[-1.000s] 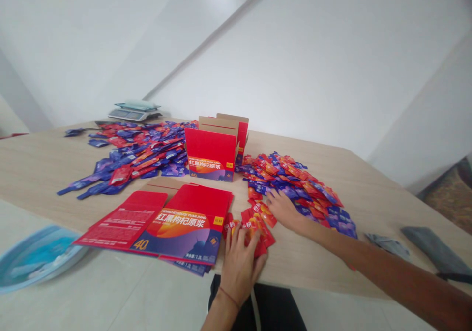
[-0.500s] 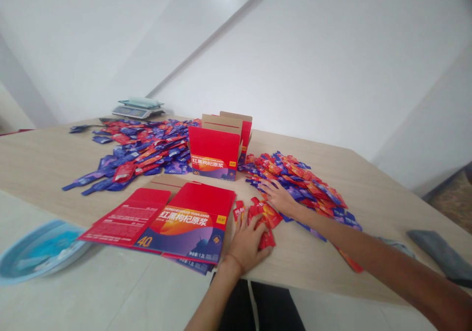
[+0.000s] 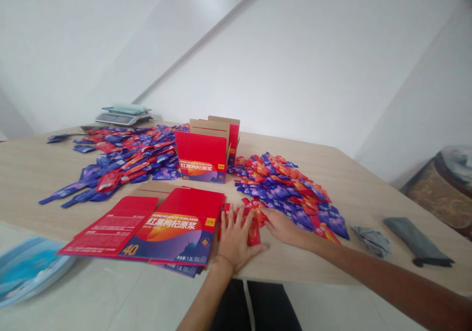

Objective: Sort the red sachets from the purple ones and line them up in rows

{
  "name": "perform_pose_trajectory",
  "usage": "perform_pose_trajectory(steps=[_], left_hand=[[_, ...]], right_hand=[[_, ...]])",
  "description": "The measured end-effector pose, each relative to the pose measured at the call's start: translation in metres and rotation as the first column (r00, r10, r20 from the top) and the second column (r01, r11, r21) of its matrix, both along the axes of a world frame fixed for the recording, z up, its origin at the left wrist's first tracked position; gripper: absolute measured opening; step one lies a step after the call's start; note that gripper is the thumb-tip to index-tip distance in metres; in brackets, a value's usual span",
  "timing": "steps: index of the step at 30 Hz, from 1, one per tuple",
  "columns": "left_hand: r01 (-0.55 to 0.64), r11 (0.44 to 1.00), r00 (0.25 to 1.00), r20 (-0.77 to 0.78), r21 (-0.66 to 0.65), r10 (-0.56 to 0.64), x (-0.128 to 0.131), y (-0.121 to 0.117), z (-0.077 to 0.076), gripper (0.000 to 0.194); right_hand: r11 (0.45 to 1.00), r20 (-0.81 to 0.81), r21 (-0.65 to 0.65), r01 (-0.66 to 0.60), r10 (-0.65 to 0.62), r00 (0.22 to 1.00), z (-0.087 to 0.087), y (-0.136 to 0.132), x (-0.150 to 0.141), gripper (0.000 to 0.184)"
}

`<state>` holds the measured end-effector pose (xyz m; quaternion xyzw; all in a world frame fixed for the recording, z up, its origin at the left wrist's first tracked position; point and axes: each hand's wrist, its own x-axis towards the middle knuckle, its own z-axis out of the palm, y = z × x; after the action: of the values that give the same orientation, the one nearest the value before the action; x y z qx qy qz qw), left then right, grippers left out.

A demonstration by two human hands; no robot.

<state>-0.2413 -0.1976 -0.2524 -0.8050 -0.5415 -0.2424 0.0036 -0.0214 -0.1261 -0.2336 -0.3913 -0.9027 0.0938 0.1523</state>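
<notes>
My left hand (image 3: 236, 237) lies with spread fingers over a few red sachets (image 3: 254, 232) near the table's front edge. Just right of it, my right hand (image 3: 282, 224) has its fingers closed on the end of a red sachet (image 3: 260, 216). Behind my right hand spreads a pile of red and purple sachets (image 3: 283, 188). To the left of my left hand lie flattened red and purple cartons (image 3: 177, 223), stacked and overhanging the front edge. Two upright open boxes, the front one red (image 3: 202, 149), stand beyond them.
A larger heap of sachets and uncut strips (image 3: 132, 154) covers the table's left side, with a scale (image 3: 123, 118) behind it. A grey cloth (image 3: 372, 240) and a dark grey pouch (image 3: 416, 240) lie at right. On the floor at left is a blue basin (image 3: 31, 272).
My right hand has moved from the sachet pile down beside my left hand and closed on a red sachet. My left hand's fingers have spread flatter. The view has shifted right.
</notes>
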Motion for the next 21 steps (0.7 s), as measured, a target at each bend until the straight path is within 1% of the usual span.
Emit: perform_pose_trajectory(steps=[2, 4, 5, 6, 7, 8, 9, 10, 11, 12, 13, 14, 15, 16, 18, 19, 21], left_hand=[[0.038, 0.999, 0.999, -0.018, -0.017, -0.038, 0.002, 0.010, 0.000, 0.107], [0.082, 0.996, 0.996, -0.032, -0.026, -0.083, 0.001, 0.017, 0.003, 0.103], [0.099, 0.995, 0.994, -0.036, -0.033, -0.100, 0.001, 0.019, 0.004, 0.098], [0.108, 0.993, 0.993, -0.036, -0.040, -0.109, 0.000, 0.020, 0.006, 0.091], [0.108, 0.993, 0.993, -0.034, -0.045, -0.109, 0.000, 0.020, 0.007, 0.083], [0.100, 0.994, 0.994, -0.029, -0.049, -0.101, 0.000, 0.019, 0.008, 0.075], [0.089, 0.995, 0.996, -0.024, -0.052, -0.090, 0.001, 0.018, 0.008, 0.067], [0.079, 0.995, 0.997, -0.020, -0.055, -0.080, 0.001, 0.017, 0.009, 0.062], [0.071, 0.996, 0.997, -0.017, -0.058, -0.072, 0.002, 0.016, 0.009, 0.060], [0.065, 0.996, 0.998, -0.015, -0.061, -0.066, 0.003, 0.015, 0.009, 0.060], [0.060, 0.996, 0.998, -0.014, -0.065, -0.061, 0.004, 0.014, 0.010, 0.060], [0.057, 0.996, 0.998, -0.014, -0.068, -0.058, 0.004, 0.014, 0.010, 0.060], [0.054, 0.996, 0.998, -0.013, -0.072, -0.055, 0.004, 0.014, 0.011, 0.061], [0.052, 0.996, 0.999, -0.010, -0.079, -0.052, 0.004, 0.014, 0.011, 0.061], [0.054, 0.994, 0.999, -0.003, -0.097, -0.055, 0.002, 0.014, 0.011, 0.060], [0.062, 0.992, 0.998, -0.004, -0.108, -0.063, 0.001, 0.015, 0.011, 0.060], [0.079, 0.988, 0.997, -0.011, -0.129, -0.081, -0.002, 0.016, 0.011, 0.057]], right_hand=[[0.992, -0.069, -0.122, -0.027, 0.019, 0.997, 0.006, 0.006, -0.003, 0.052], [0.977, -0.156, -0.197, -0.077, 0.047, 0.987, 0.010, 0.012, -0.002, 0.056], [0.973, -0.194, -0.217, -0.082, 0.039, 0.980, 0.012, 0.016, -0.001, 0.057], [0.974, -0.219, -0.218, -0.065, 0.016, 0.976, 0.014, 0.021, 0.001, 0.056], [0.981, -0.229, -0.190, -0.028, -0.016, 0.973, 0.018, 0.027, 0.002, 0.054], [0.991, -0.222, -0.131, 0.014, -0.043, 0.974, 0.022, 0.035, 0.002, 0.052], [0.998, -0.193, -0.046, 0.039, -0.047, 0.980, 0.028, 0.045, -0.001, 0.049], [0.998, -0.135, 0.051, 0.028, -0.021, 0.991, 0.035, 0.056, -0.007, 0.046], [0.990, -0.050, 0.140, -0.021, 0.028, 0.998, 0.041, 0.068, -0.016, 0.045], [0.975, 0.055, 0.201, -0.096, 0.086, 0.995, 0.046, 0.082, -0.028, 0.044], [0.959, 0.165, 0.227, -0.171, 0.135, 0.977, 0.049, 0.096, -0.043, 0.048], [0.949, 0.257, 0.233, -0.213, 0.151, 0.955, 0.050, 0.111, -0.058, 0.054], [0.950, 0.322, 0.230, -0.211, 0.131, 0.938, 0.049, 0.126, -0.073, 0.060], [0.961, 0.360, 0.220, -0.168, 0.080, 0.929, 0.047, 0.141, -0.087, 0.066], [0.985, 0.387, 0.171, -0.010, -0.057, 0.920, 0.039, 0.168, -0.107, 0.070], [0.987, 0.387, 0.136, 0.081, -0.128, 0.913, 0.034, 0.180, -0.111, 0.070], [0.969, 0.393, 0.072, 0.238, -0.247, 0.886, 0.026, 0.200, -0.107, 0.068]])
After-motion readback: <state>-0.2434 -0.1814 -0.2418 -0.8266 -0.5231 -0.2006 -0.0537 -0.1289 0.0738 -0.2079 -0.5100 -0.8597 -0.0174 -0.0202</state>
